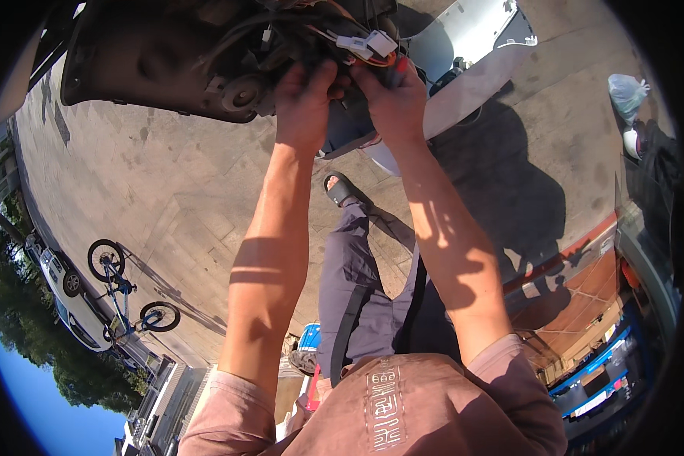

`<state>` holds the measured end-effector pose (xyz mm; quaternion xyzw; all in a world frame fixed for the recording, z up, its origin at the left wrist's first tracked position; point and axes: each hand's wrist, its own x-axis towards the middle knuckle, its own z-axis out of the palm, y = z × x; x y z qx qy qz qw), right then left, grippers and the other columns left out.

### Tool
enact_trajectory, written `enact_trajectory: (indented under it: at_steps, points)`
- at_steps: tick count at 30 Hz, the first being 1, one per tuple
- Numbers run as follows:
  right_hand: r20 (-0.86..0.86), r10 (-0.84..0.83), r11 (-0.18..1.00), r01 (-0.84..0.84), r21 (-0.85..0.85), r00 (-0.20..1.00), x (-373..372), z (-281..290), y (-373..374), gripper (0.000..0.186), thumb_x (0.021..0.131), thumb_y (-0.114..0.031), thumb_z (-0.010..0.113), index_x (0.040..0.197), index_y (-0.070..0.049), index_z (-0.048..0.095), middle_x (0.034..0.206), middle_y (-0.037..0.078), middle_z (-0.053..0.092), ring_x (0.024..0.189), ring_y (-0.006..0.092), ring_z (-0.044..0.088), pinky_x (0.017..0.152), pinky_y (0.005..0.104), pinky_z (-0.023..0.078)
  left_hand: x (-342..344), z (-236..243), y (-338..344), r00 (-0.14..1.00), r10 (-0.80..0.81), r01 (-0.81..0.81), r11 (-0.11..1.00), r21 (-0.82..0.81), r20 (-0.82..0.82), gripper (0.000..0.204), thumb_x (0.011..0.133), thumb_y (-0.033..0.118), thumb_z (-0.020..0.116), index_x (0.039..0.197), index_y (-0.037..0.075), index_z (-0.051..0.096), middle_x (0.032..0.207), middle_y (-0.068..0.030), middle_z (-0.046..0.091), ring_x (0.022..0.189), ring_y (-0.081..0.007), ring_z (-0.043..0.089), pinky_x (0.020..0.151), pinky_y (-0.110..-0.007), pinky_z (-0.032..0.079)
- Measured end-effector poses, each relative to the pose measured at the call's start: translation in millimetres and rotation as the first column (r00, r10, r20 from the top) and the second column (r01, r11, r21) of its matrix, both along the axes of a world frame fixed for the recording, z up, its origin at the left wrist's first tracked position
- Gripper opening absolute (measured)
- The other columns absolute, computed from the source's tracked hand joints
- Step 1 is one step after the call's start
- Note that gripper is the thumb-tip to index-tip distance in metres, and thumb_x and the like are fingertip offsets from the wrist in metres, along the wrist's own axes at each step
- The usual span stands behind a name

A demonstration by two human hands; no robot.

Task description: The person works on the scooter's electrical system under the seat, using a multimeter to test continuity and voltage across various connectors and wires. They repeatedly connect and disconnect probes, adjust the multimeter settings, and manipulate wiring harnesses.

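Note:
Both arms reach forward into the dark underside of a vehicle's front part, among a bundle of wires [315, 26]. My left hand [304, 99] is closed, its fingers curled inward against the wiring; what it grips is hidden in shadow. Just to its right, my right hand [395, 99] is closed too, thumb toward the left hand, and its hold is likewise hidden. White plug connectors [366, 45] with coloured wires sit just beyond the right hand. A small red piece [400, 67] shows by its fingers. Left of my left hand is a round horn-like part [242, 93].
A black plastic shell [144, 61] spreads to the upper left. At the upper right lies a curved white panel [463, 99] on the paving. A plastic bag [628, 97] is at the far right. A bicycle [121, 289] and a white car [68, 300] stand to the left.

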<state>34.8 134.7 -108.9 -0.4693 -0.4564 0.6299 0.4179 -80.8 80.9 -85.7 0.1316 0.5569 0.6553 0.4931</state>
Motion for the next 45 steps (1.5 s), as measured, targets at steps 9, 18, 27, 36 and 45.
enact_trajectory:
  at_steps: [9, 18, 27, 36, 45]
  points:
    - [0.067, 0.231, 0.96, -0.216, -0.177, 0.971, 18.2, 16.6, 16.6, 0.026, 0.079, -0.012, 0.078, 0.101, -0.003, 0.067, 0.092, 0.002, 0.069, 0.083, 0.0098, 0.061, 0.078, 0.0252, 0.047, 8.8, 19.9, -4.0, 0.672, -0.022, -0.302, 0.904, -0.301, -0.741, 0.018, 0.087, 0.015, 0.068, 0.094, -0.001, 0.061, 0.082, -0.0032, 0.064, 0.067, -0.0085, 0.057, 0.061, -0.023, 0.045]
    - [-0.114, 0.231, 0.904, -0.257, -0.341, 0.966, 15.6, 35.9, 19.0, 0.02, 0.081, -0.004, 0.074, 0.099, -0.003, 0.067, 0.091, 0.002, 0.07, 0.079, 0.0078, 0.063, 0.072, 0.0234, 0.051, 70.4, 23.2, -17.4, 0.806, 0.144, -0.196, 0.98, -0.03, -0.575, 0.031, 0.09, 0.01, 0.058, 0.118, -0.004, 0.057, 0.1, -0.0169, 0.064, 0.086, -0.0243, 0.063, 0.075, -0.032, 0.051]
    - [-0.158, 0.269, 0.898, -0.307, -0.315, 0.95, 17.4, 32.1, 18.9, 0.019, 0.083, -0.003, 0.07, 0.102, -0.001, 0.068, 0.092, 0.002, 0.071, 0.081, 0.0074, 0.062, 0.074, 0.0233, 0.05, 60.1, 17.2, -1.7, 0.802, 0.137, -0.24, 0.965, -0.103, -0.581, 0.045, 0.093, 0.014, 0.058, 0.131, -0.006, 0.043, 0.098, -0.0094, 0.066, 0.088, -0.0115, 0.06, 0.075, -0.025, 0.047]
    - [-0.143, 0.283, 0.891, -0.315, -0.326, 0.948, 18.5, 30.7, 21.1, 0.017, 0.084, -0.006, 0.07, 0.1, 0.0, 0.067, 0.09, 0.002, 0.07, 0.079, 0.0063, 0.06, 0.071, 0.0221, 0.048, 57.8, 29.8, 5.1, 0.824, 0.126, -0.333, 0.897, -0.292, -0.553, 0.033, 0.091, 0.018, 0.065, 0.114, -0.004, 0.056, 0.076, -0.0028, 0.065, 0.067, -0.0084, 0.057, 0.06, -0.024, 0.045]
    - [-0.213, 0.255, 0.848, -0.324, -0.42, 0.943, 21.3, 38.2, 28.4, 0.013, 0.087, -0.005, 0.068, 0.099, 0.001, 0.066, 0.081, 0.003, 0.067, 0.066, 0.008, 0.06, 0.055, 0.022, 0.047, 85.6, 40.1, 9.3, 0.875, 0.311, -0.347, 0.937, -0.032, -0.371, 0.029, 0.091, 0.008, 0.056, 0.116, -0.004, 0.057, 0.091, -0.0139, 0.067, 0.075, -0.0126, 0.062, 0.066, -0.026, 0.049]
